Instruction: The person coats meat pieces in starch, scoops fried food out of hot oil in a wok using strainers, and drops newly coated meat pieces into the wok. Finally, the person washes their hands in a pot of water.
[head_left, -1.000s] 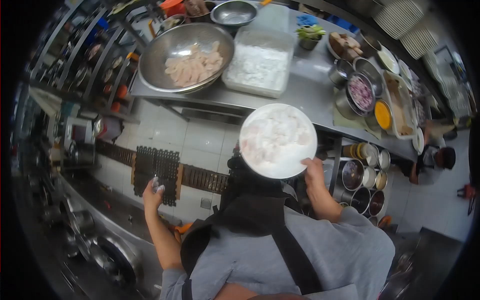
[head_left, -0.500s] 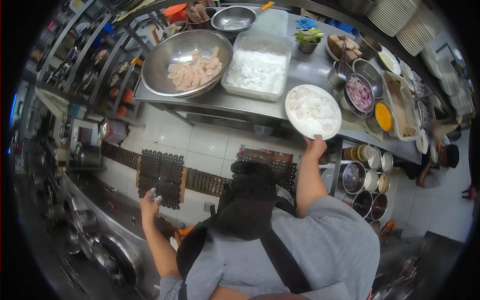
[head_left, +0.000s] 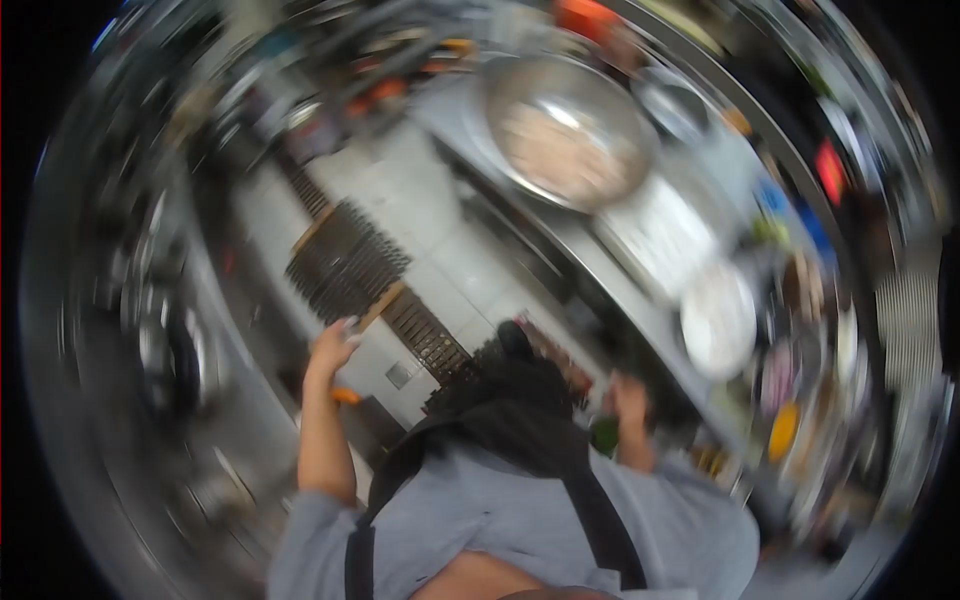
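Observation:
My left hand is at the left, over the floor beside the lower counter. Its fingers are loosely apart with whitish tips, and I see nothing in them. My right hand is in front of the worktable's near edge, apart from the white plate; motion smears its fingers. On the plate lies something white and powdery, blurred now. Beyond it sit a tub of white powder and a large metal bowl with pale raw meat pieces. A small dark green shape shows just below my right hand.
The steel worktable runs diagonally to the lower right, with a bowl of yellow contents and other bowls there. Black mats and a drain grate lie on the tiled floor. A metal counter stands at the left.
My right hand has let go of the white plate and drawn back towards my body. The plate now rests on the worktable. The view has turned, swinging the worktable to the right.

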